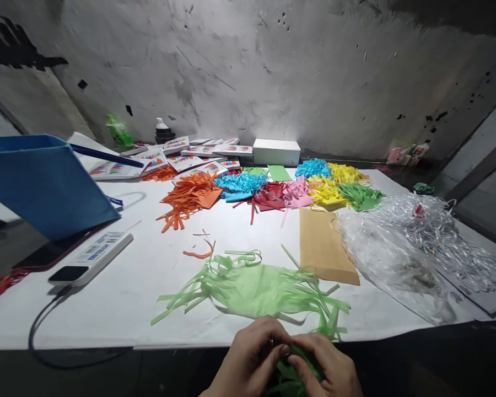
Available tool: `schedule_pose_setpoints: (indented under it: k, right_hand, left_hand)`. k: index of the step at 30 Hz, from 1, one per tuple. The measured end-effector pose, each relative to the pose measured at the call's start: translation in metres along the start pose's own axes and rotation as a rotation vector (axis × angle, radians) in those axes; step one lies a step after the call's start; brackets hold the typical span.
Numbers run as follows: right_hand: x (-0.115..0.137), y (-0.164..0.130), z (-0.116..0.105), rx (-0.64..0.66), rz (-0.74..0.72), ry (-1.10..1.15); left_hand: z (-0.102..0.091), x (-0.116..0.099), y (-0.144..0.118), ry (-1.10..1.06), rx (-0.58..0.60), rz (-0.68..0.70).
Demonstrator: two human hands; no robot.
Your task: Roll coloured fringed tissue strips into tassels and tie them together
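Note:
At the table's front edge, my left hand (254, 353) and my right hand (328, 361) meet with fingertips pinched together. Between them they grip green fringed tissue paper (291, 380), whose strips hang below the fingers; part of it is hidden by my hands. Just beyond lies a flat light green tissue sheet (256, 286), its middle whole and both ends cut into loose strips. A few orange paper scraps (200, 253) rest behind that sheet.
Fringed paper bundles (273, 194) in several colours line the back. A brown envelope (326, 248) and a plastic bag with white strings (397, 259) sit at right. Left are a blue box (45, 182), a white power bank (93, 256) with its cable, and printed packets (190, 160).

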State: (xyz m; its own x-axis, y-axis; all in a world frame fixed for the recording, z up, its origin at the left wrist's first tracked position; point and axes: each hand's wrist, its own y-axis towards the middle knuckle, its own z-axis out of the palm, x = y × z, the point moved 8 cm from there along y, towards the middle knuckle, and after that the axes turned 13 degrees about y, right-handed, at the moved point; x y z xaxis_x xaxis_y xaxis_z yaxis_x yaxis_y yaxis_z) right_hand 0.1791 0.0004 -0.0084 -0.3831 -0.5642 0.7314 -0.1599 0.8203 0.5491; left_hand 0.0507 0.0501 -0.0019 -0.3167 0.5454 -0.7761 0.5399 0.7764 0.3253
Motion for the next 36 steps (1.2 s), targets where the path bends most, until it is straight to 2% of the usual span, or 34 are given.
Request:
schedule_pose_setpoints:
  k: [4,10,12,16,21,25,30,34,36]
  right_hand:
    - [-0.003,-0.004,0.002,-0.029,-0.003,0.013]
    - [-0.009,-0.010,0.004,-0.117,0.071,0.068]
    - [-0.009,-0.010,0.003,-0.131,0.081,0.065]
    - [-0.005,-0.007,0.004,-0.128,0.038,0.026]
    - [0.003,-0.003,0.006,-0.055,-0.086,-0.072]
    - [0.006,-0.002,0.007,-0.022,-0.139,-0.125]
    - [0.013,0.002,0.013,-0.003,-0.213,-0.245]
    - [0.017,0.005,0.020,-0.003,-0.266,-0.326]
    - [0.017,0.004,0.025,-0.006,-0.287,-0.332]
  left_hand:
    - [0.003,0.004,-0.003,0.001,0.030,-0.023]
    - [0.009,0.025,-0.008,-0.235,0.071,-0.316]
    - [0.008,0.026,-0.010,-0.247,0.070,-0.342]
    - [-0.002,0.012,-0.008,-0.014,0.021,-0.166]
    - [-0.007,-0.005,-0.005,0.221,0.008,0.078]
    - [-0.005,-0.005,-0.004,0.337,0.001,0.124]
    - [0.000,-0.007,-0.008,0.450,-0.081,0.210]
    - [-0.015,-0.005,-0.009,0.547,-0.151,0.194]
    - [-0.024,-0.002,-0.011,0.523,-0.156,0.159]
